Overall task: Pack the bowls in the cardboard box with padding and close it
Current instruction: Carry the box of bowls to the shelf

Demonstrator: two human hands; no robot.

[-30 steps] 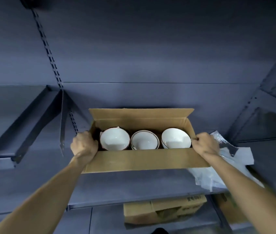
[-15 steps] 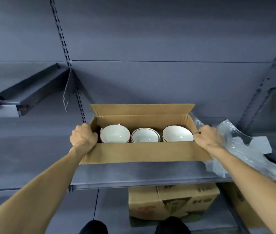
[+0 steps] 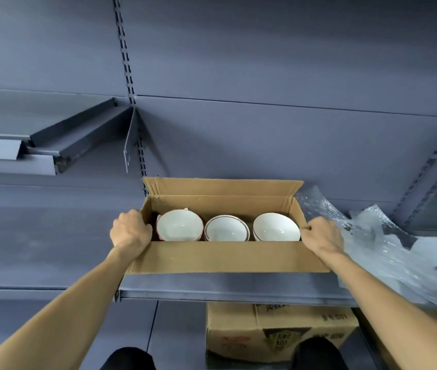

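Observation:
An open cardboard box (image 3: 225, 259) sits on a grey metal shelf (image 3: 238, 292). Inside it stand three white bowls in a row: the left bowl (image 3: 179, 227), the middle bowl (image 3: 226, 229) and the right bowl (image 3: 275, 228). The back flap stands up against the wall. My left hand (image 3: 131, 228) grips the box's left end wall. My right hand (image 3: 322, 235) grips its right end wall. Clear plastic padding (image 3: 383, 249) lies on the shelf just right of the box.
A printed cardboard box (image 3: 278, 332) stands on the floor under the shelf. Another shelf (image 3: 51, 140) projects from the wall at upper left. A slotted upright (image 3: 129, 84) runs down the back panel. My shoes show at the bottom edge.
The view has tilted down, so the box appears lower and the floor box shows more. Both hands keep their grip on the box's ends; the box sits flat on the shelf.

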